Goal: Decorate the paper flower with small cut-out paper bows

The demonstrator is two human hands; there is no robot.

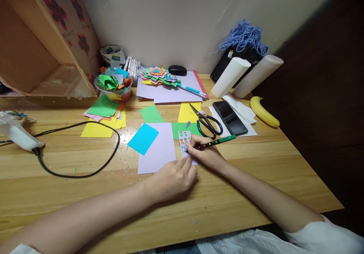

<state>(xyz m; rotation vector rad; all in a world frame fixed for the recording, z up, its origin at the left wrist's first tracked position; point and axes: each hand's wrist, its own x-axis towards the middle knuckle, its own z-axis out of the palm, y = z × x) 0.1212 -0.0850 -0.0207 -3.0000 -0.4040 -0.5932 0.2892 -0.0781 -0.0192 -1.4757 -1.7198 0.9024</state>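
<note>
My right hand (209,153) is closed around a black pen (212,144) with small coloured dots and a green end, its tip low over a narrow purple paper strip (184,136). Small bow-like shapes in green, orange and blue show on this strip. My left hand (176,176) is curled, its fingertips pressing the strip's lower part against the table. Left of the strip lies a larger purple sheet (159,159) with a blue paper piece (143,139) on it. Black-handled scissors (207,121) rest open just beyond my right hand, partly over yellow paper (187,111).
A phone (230,118) on white tissue and a banana (264,111) lie at the right. Behind stand paper rolls (231,77), a layered paper flower (159,75) and a tub of scraps (113,87). A black cord (82,176) loops at the left near a glue gun (18,132).
</note>
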